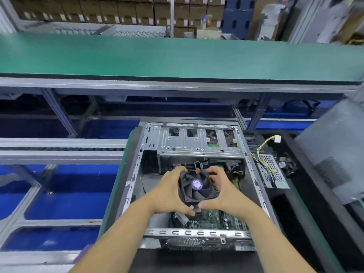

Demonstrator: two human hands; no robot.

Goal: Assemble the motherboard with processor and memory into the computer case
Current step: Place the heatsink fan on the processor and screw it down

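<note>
Two hands are down inside one open computer case (pixel 137 174) lying on its side on the dark worktop (pixel 307 203). The left hand (pixel 169 192) curls round the left edge of a single black cooler fan (pixel 197 186), thumb hooked under its near corner; the right hand (pixel 222 190) grips the right edge, fingers bent over the top, thumb along the bottom. One fan, one purple round label at its hub. Under it sits one green motherboard (pixel 214 217), low in the case toward the near wall, partly hidden by the hands and fan. At the far end of the case, one metal drive cage (pixel 197 140) with four cut-outs across it. Just right of the case lies one perforated metal power supply (pixel 273 174), with a bundle of yellow and black wires (pixel 264 146) ending in one white plug. Beyond, one long green conveyor belt (pixel 177 56) runs across the room.
</note>
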